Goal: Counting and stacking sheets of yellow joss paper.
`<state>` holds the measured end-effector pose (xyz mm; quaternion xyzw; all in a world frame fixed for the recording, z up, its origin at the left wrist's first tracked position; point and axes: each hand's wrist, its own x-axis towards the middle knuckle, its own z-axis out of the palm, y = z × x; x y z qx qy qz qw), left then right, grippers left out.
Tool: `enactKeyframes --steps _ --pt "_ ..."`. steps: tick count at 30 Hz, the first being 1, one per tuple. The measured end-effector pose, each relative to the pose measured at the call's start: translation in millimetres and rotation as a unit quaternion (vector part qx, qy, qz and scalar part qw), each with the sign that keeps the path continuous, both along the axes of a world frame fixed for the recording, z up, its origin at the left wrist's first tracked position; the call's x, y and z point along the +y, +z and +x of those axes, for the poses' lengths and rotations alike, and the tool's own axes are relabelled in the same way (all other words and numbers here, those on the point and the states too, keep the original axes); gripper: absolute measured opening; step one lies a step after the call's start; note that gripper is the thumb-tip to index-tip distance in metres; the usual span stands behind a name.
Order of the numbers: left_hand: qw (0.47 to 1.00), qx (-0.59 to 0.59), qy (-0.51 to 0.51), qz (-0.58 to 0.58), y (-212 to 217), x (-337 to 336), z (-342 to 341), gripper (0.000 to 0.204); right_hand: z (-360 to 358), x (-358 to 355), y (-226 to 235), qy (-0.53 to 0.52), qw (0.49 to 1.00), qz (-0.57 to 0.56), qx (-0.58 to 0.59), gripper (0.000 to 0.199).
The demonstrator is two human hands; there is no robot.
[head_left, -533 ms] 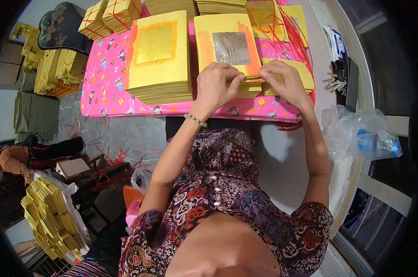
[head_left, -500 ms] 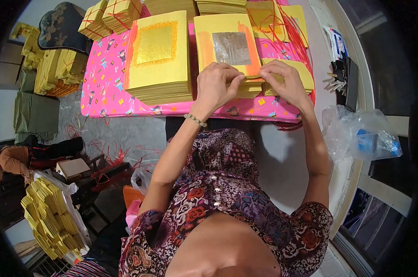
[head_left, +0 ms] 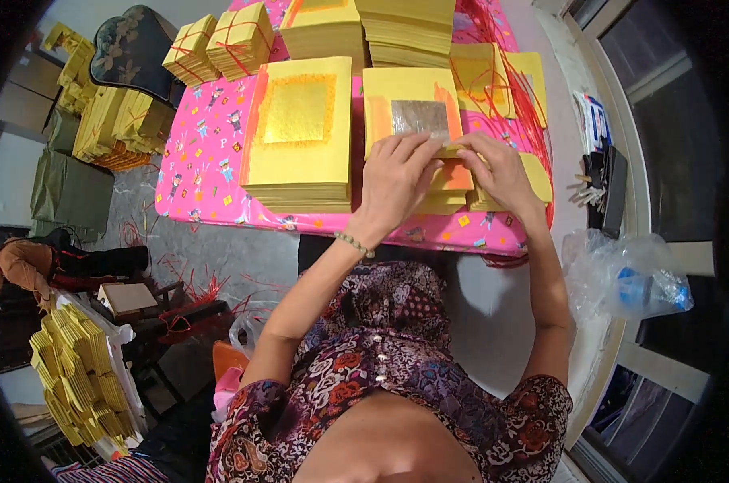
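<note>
My left hand point(head_left: 397, 181) and my right hand point(head_left: 497, 173) are closed side by side on the near edge of a yellow paper sheet point(head_left: 385, 87). That edge is lifted and curled over between thumbs and fingertips. A silver foil square point(head_left: 419, 117) lies mid-sheet between orange bands, its near part hidden by my fingers and the curl. Under it is a stack of like sheets point(head_left: 449, 200), with an orange band showing on top. To the left stands a thick yellow paper stack point(head_left: 338, 145) with a gold square. My right wrist passes over a low yellow stack point(head_left: 533, 181).
A pink patterned cloth point(head_left: 189, 173) covers the table. Tied yellow bundles point(head_left: 240, 40) and taller stacks stand at the back. Red strings point(head_left: 525, 97) hang at the right, near a clear plastic bag point(head_left: 590, 262). Another person point(head_left: 26, 262) bends over yellow piles point(head_left: 79, 374) at left.
The sheet's near edge has been turned up and away from me, over the near part of the foil. Both hands moved with it. The whole view has shifted, so the table sits lower.
</note>
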<state>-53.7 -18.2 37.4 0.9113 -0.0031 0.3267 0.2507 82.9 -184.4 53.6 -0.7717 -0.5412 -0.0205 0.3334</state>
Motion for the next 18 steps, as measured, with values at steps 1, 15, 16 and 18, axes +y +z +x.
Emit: enactKeyframes --steps 1,15,16,18 --pt "0.999 -0.039 0.022 0.024 2.0 -1.7 -1.1 0.025 5.4 4.7 2.8 -0.008 1.0 0.012 0.0 0.017" --pt "0.992 0.048 0.067 0.093 -13.3 2.3 30.9 0.071 109.8 85.8 -2.8 -0.036 0.999 0.002 0.029 0.027" --pt "0.992 0.053 0.062 0.094 -16.6 4.2 34.8 0.073 114.3 89.2 -5.5 -0.052 0.998 -0.018 0.028 0.027" --pt "0.992 0.057 0.059 0.095 -23.1 8.8 42.8 0.075 123.0 95.3 -11.9 -0.067 0.997 -0.037 0.027 0.027"
